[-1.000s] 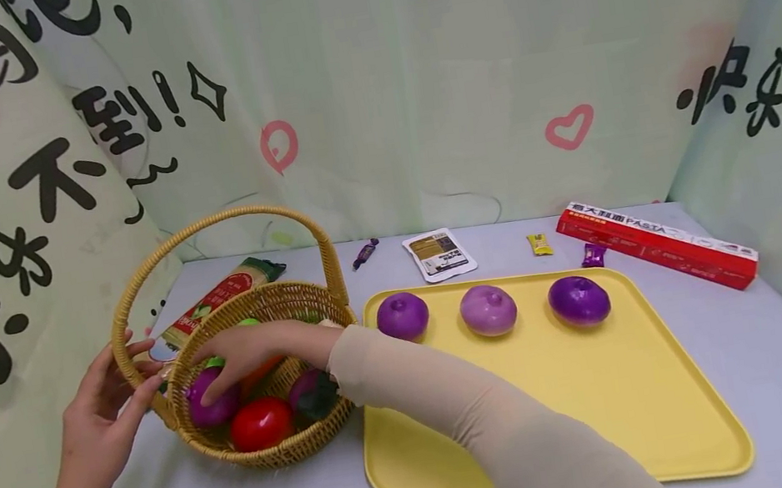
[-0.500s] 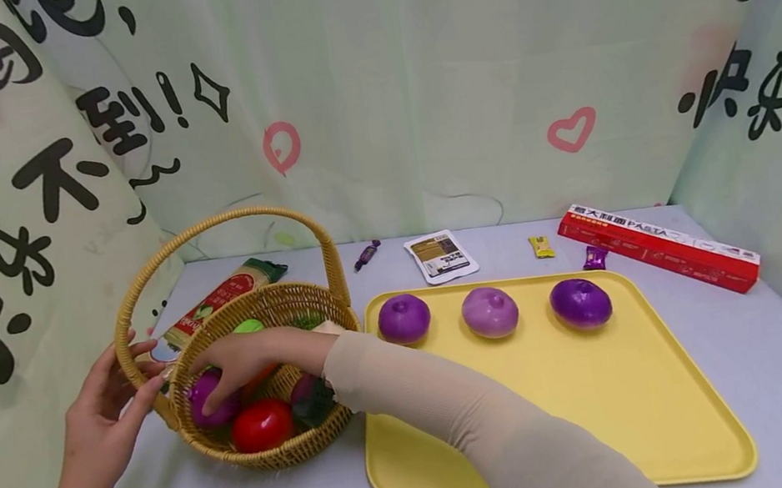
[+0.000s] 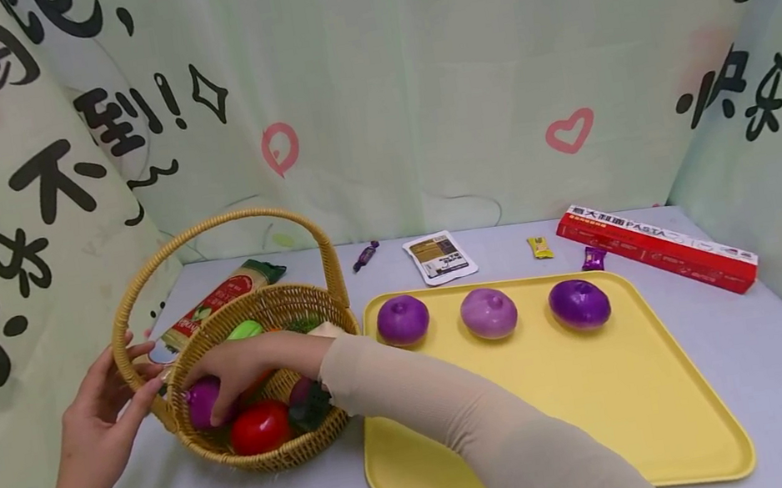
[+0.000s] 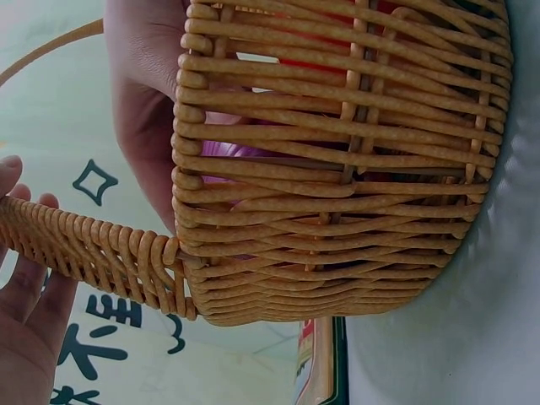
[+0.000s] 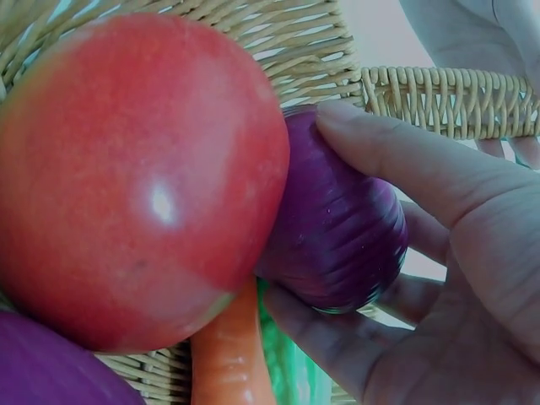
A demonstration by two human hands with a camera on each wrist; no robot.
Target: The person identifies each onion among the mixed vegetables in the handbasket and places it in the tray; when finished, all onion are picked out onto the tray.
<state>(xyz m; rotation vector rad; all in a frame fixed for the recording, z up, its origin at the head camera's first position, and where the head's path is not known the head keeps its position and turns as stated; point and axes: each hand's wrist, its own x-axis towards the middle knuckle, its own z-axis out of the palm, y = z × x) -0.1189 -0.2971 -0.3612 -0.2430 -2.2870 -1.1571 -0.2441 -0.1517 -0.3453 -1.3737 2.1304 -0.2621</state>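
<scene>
At the lower left of the head view, our right hand (image 3: 246,365) reached into the wicker basket (image 3: 282,454), thumb and fingers curled around a purple onion (image 5: 337,232) that lay against a red tomato (image 3: 261,427). Our left hand (image 3: 102,422) rested with straight fingers on the basket's rim where the handle joins. Right of the basket, three purple onions sat in a row on the yellow tray (image 3: 613,413).

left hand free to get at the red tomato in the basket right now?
Probably not easily. The left hand rests outside on the basket rim by the handle, and the right hand, gripping the purple onion, reaches across just above the red tomato.
</scene>
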